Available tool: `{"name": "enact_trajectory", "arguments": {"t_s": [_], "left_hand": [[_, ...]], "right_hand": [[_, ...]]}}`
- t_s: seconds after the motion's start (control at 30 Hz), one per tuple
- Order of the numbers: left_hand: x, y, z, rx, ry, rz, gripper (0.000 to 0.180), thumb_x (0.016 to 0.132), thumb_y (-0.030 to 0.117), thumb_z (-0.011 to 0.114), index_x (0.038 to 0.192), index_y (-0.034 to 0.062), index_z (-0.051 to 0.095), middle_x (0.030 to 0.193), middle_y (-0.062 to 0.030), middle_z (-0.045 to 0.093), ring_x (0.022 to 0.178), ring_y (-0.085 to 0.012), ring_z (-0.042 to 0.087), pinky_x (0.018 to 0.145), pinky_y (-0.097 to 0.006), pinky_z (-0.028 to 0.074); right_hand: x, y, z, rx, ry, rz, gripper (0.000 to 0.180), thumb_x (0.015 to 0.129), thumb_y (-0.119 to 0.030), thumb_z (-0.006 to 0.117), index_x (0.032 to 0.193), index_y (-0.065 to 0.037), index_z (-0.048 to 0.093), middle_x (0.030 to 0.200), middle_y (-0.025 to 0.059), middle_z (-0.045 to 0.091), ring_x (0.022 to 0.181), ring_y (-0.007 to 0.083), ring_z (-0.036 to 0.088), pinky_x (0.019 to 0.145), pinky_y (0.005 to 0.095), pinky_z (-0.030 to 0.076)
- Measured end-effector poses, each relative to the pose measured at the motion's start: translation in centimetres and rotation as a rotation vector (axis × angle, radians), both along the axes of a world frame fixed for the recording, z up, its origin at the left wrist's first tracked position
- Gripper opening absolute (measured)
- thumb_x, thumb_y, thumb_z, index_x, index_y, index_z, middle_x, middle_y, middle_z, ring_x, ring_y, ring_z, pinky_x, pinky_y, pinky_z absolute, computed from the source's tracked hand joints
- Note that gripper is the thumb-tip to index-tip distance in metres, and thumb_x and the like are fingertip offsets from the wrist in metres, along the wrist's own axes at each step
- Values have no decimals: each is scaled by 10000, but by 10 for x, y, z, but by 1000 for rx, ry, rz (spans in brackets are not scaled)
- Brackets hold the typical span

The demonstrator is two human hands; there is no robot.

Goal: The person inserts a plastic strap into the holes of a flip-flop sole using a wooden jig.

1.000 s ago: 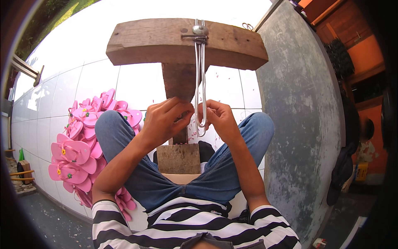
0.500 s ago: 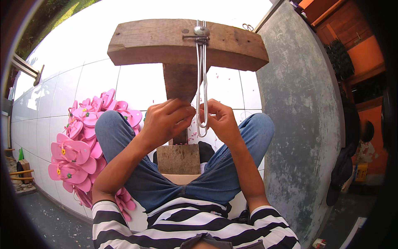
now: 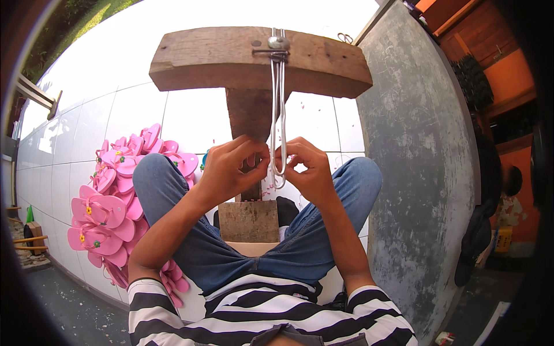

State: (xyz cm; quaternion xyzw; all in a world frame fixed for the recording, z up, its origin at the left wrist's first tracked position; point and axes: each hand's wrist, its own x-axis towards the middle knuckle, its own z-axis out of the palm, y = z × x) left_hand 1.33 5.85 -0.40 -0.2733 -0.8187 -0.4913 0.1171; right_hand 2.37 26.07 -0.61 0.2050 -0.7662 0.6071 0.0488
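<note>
A long, narrow loop of silver wire (image 3: 278, 115) hangs from a T-shaped wooden stand's crossbeam (image 3: 213, 55), fixed by a round-headed fastener and a nail. My left hand (image 3: 228, 167) is left of the loop, its thumb and fingertips pinched together beside the wire. From the right, my right hand (image 3: 309, 170) pinches with thumb and forefinger close against the wire, partly behind it. The fingertips of both hands nearly meet at the lower part of the loop. Whatever lies between them is hidden or too small to name.
Pink flip-flops (image 3: 104, 216) with small flowers lie heaped on white tiles (image 3: 57, 179) to the left. The stand's wooden base block (image 3: 248, 221) is between my knees. A grey worn surface (image 3: 410, 144) runs along the right, by an orange wall (image 3: 513, 184).
The lower end of the wire loop has shifted slightly left. My right hand's fingers have rounded into a wider ring, and my left fingers have also bent outward a little.
</note>
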Motion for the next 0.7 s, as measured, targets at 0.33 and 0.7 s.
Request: {"name": "enact_trajectory", "arguments": {"t_s": [0.33, 0.7], "left_hand": [[3, 0, 0, 28, -258, -95, 116, 865, 31, 694, 955, 21, 620, 862, -54, 658, 684, -100, 629, 553, -243, 468], [2, 4, 1, 105, -277, -126, 122, 930, 54, 635, 1036, -2, 614, 865, -85, 655, 680, -133, 623, 593, -263, 495]], "right_hand": [[1, 1, -3, 272, 470, -136, 172, 756, -10, 783, 902, -62, 709, 883, 30, 671, 723, 162, 660, 582, 283, 547], [0, 0, -3, 85, 242, -92, 217, 821, -33, 773, 1023, -56, 698, 931, 48, 678, 749, 111, 672, 540, 234, 509]]}}
